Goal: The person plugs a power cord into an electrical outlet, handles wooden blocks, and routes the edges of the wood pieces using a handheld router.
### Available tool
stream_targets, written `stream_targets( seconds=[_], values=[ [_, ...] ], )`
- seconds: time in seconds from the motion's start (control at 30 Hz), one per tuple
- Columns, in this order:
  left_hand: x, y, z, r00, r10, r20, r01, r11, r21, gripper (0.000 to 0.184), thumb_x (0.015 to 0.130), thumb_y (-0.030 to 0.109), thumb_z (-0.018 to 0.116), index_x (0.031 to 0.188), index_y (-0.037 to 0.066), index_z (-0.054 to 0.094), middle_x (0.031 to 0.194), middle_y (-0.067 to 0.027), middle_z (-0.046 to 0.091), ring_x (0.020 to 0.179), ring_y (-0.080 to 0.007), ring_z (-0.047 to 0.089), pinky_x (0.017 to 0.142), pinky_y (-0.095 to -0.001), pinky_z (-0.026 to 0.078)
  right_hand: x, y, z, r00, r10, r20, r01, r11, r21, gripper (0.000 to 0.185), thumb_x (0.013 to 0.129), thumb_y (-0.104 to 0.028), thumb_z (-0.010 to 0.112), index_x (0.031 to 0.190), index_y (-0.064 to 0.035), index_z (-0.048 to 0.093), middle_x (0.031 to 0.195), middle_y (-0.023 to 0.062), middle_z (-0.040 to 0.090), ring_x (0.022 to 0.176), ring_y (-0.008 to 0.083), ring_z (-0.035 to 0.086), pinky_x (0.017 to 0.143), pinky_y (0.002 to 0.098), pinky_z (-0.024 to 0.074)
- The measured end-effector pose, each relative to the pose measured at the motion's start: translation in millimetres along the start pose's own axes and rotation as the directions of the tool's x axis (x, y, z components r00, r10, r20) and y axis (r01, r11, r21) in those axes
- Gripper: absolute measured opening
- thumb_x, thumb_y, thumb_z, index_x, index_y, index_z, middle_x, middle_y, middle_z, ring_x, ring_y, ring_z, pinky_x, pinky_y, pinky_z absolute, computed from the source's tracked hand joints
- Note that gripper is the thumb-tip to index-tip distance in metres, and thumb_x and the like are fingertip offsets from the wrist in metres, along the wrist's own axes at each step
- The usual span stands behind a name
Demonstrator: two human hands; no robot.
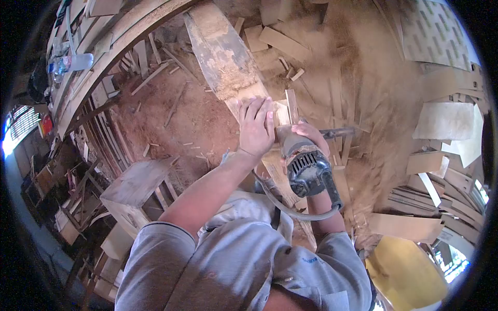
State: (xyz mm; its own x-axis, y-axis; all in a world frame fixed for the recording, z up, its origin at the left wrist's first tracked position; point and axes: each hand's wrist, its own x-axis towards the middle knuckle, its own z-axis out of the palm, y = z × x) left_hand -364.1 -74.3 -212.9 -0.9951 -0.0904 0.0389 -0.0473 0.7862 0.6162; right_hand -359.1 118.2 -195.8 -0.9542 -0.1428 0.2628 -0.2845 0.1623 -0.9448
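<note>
Two bare hands work over one narrow wooden bench (225,57) in a dusty woodshop. The left hand (256,129) lies palm down on one pale piece of wood (280,114), its fingers released and laid side by side near the bench's edge. The right hand (312,136) has its fingers clenched around the body of one corded power tool (307,168), which sits at the near end of the pale piece, its black vented end toward the wearer. One gray cord (295,213) loops from the tool across the front of the wearer's shirt (228,259). What appears to be one slim wood strip (292,106) stands just beside the piece, its contact hidden by glare and dust.

Reddish floor (161,109) opens wide left of the bench, strewn with more offcuts than can be counted. One box-shaped wooden block (140,189) limits room beside the left forearm. One yellow sheet (407,274) lies at lower right.
</note>
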Motion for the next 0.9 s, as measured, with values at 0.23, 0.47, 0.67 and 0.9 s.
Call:
stream_targets(
  seconds=[0.23, 0.47, 0.67, 0.9],
  values=[
    [4, -3, 2, 1.0, 0.022, 0.002, -0.022, 0.999, -0.039, 0.04, 0.107, 0.017, 0.06, 0.144, 0.005, 0.067, 0.139, -0.0175, 0.064, 0.137, -0.0415, 0.054, 0.131, -0.0656, 0.025, 15, 8, 6, 1.0, -0.019, 0.0, 0.019, 0.999, -0.041, 0.072, 0.078, -0.041, 0.098, 0.13, -0.0043, 0.065, 0.123, 0.0145, 0.074, 0.119, 0.0318, 0.073, 0.116, 0.0522, 0.0533],
    [8, -4, -2, 0.998, 0.011, 0.057, -0.007, 0.998, -0.064, 0.041, 0.105, 0.014, 0.06, 0.143, 0.003, 0.066, 0.138, -0.0188, 0.064, 0.133, -0.0442, 0.055, 0.13, -0.0672, 0.025, 33, 20, 19, 0.999, 0.035, -0.03, -0.035, 0.999, -0.005, 0.077, 0.072, -0.032, 0.102, 0.134, -0.0058, 0.065, 0.128, 0.012, 0.073, 0.127, 0.0292, 0.068, 0.119, 0.047, 0.05],
    [12, 11, -13, 1.0, 0.002, 0.02, 0.001, 0.987, -0.164, 0.041, 0.103, 0.009, 0.059, 0.143, 0.0, 0.066, 0.136, -0.0189, 0.064, 0.132, -0.0436, 0.055, 0.128, -0.0675, 0.026, 56, 52, 38, 0.991, 0.032, -0.133, -0.044, 0.995, -0.085, 0.049, 0.092, -0.032, 0.081, 0.129, -0.0015, 0.07, 0.12, 0.0106, 0.076, 0.115, 0.0256, 0.072, 0.107, 0.0401, 0.0556],
    [12, 2, -8, 0.997, 0.057, 0.042, -0.053, 0.994, -0.094, 0.04, 0.105, 0.012, 0.058, 0.143, 0.002, 0.066, 0.135, -0.0172, 0.065, 0.132, -0.0407, 0.056, 0.129, -0.0652, 0.027, 39, 31, 14, 0.958, 0.271, -0.094, -0.226, 0.915, 0.333, 0.063, 0.09, -0.033, 0.081, 0.141, -0.0024, 0.06, 0.129, 0.0101, 0.071, 0.123, 0.0246, 0.067, 0.114, 0.0433, 0.052]
  ],
)
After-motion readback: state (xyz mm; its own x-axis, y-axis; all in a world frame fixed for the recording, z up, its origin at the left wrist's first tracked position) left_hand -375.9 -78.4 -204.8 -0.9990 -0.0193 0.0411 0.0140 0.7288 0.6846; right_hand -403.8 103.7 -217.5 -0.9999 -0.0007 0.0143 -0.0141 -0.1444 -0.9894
